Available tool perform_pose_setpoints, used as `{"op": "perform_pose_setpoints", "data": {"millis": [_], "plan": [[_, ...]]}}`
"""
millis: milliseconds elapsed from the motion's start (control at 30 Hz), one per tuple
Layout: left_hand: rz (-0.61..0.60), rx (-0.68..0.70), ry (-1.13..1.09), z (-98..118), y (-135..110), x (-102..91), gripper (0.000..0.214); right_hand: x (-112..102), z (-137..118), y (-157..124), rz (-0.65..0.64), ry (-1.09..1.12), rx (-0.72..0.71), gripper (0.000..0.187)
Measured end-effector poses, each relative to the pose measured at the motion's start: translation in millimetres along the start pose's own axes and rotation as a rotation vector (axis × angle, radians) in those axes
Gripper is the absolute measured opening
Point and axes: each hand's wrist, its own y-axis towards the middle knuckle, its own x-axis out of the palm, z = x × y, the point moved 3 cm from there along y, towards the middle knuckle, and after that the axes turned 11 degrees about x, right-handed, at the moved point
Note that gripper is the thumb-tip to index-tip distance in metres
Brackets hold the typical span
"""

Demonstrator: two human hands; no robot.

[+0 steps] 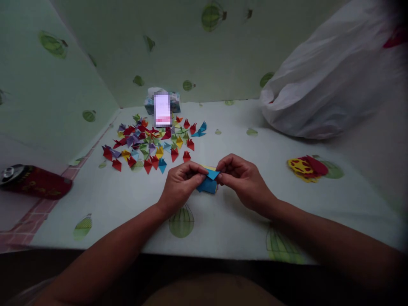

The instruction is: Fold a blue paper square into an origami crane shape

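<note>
A small folded piece of blue paper (212,174) is pinched between both hands near the middle of the table. My left hand (183,180) grips its left end with thumb and fingertips. On the right end, my right hand (242,180) closes thumb and forefinger. Just beneath lies a small stack of paper squares (208,186), blue on top, with yellow edges peeking out. Beyond my left hand spreads a pile of folded paper figures (149,142) in red, purple, yellow, green and blue.
A phone with a lit, blurred screen (162,109) leans on a tissue box (175,102) at the back. A red can (36,182) is at the far left. Yellow and red paper cut-outs (306,166) lie at right, below a white plastic bag (318,85).
</note>
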Motion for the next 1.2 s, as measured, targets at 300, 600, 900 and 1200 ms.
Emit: {"op": "perform_pose_setpoints", "data": {"millis": [300,600,900,1200], "plan": [[0.008,-0.008,0.012,5.4,-1.3,2.4,0.003,0.4,8.9,0.7,-0.020,0.199,0.065,0.009],[0.012,-0.067,0.016,3.7,-1.2,1.3,0.005,-2.3,4.8,-1.2,-0.054,0.086,0.014,0.006],[-0.036,-0.053,0.019,4.9,-0.4,2.2,0.013,-3.9,2.3,-0.3,-0.043,-0.039,-0.020,0.005],[-0.023,0.053,0.158,4.1,-3.5,1.3,0.018,-5.2,4.0,4.3,-0.083,-0.136,0.019,0.019]]}}
